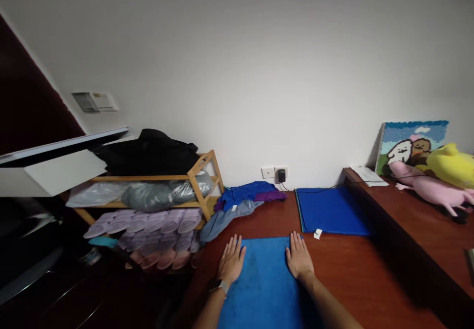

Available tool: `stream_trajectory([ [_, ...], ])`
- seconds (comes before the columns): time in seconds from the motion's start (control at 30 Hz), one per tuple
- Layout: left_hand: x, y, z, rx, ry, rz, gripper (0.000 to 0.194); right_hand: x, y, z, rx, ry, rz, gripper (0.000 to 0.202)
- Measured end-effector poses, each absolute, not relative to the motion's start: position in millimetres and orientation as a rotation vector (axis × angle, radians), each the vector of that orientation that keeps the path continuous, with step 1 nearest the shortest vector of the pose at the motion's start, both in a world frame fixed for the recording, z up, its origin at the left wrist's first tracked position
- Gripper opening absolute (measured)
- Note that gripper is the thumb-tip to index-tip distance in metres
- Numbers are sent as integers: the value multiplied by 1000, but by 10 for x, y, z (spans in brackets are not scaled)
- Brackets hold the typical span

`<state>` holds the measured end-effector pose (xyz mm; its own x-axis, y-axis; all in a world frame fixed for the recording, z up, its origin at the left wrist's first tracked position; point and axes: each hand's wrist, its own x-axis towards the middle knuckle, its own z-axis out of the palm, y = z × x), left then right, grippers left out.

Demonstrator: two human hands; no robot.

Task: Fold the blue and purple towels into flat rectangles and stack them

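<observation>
A light blue cloth (264, 279) lies flat on the reddish-brown wooden table (340, 265) in front of me. My left hand (232, 260) rests on its far left corner, palm down with fingers stretched out; a watch is on that wrist. On the far right corner my right hand (299, 256) lies flat in the same way, fingers extended. Beyond the right hand is a folded darker blue cloth (329, 210) with a white tag. Crumpled blue, purple and grey-blue cloths (240, 203) sit at the table's far left.
A wooden rack (203, 190) with slippers, plastic-wrapped items and a black bag (151, 153) stands left. Against the wall, a black adapter (282, 175) trails a cord over the folded cloth. On the raised surface at right are plush toys (425, 183) and a fuzzy picture (414, 141).
</observation>
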<state>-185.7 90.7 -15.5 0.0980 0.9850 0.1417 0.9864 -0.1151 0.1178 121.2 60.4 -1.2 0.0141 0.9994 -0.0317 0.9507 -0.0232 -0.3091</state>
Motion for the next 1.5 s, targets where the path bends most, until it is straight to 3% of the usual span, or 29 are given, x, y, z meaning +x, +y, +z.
stream_trajectory([
  [0.6, -1826, 949, -68, -2315, -2079, -202, 74, 1351, 519, -62, -2101, -1998, 356, 71],
  [0.77, -1102, 830, 86, -2417, -1854, -402, 71, 1349, 524, -59, -2106, -1998, 350, 70],
  [0.97, -29, 500, -90, -2692, -1754, -391, 65, 1362, 510, -48, -2089, -2046, 326, 68],
  [1.07, -219, 438, -95, -2687, -1780, -353, 66, 1352, 503, -28, -2115, -2036, 322, 69],
  [1.3, -1557, 486, -8, -2349, -2138, -222, 76, 1326, 506, -86, -2126, -1997, 325, 70],
  [1.5, -1753, 502, -131, -2268, -2138, -291, 76, 1326, 537, -80, -2127, -2002, 327, 71],
])
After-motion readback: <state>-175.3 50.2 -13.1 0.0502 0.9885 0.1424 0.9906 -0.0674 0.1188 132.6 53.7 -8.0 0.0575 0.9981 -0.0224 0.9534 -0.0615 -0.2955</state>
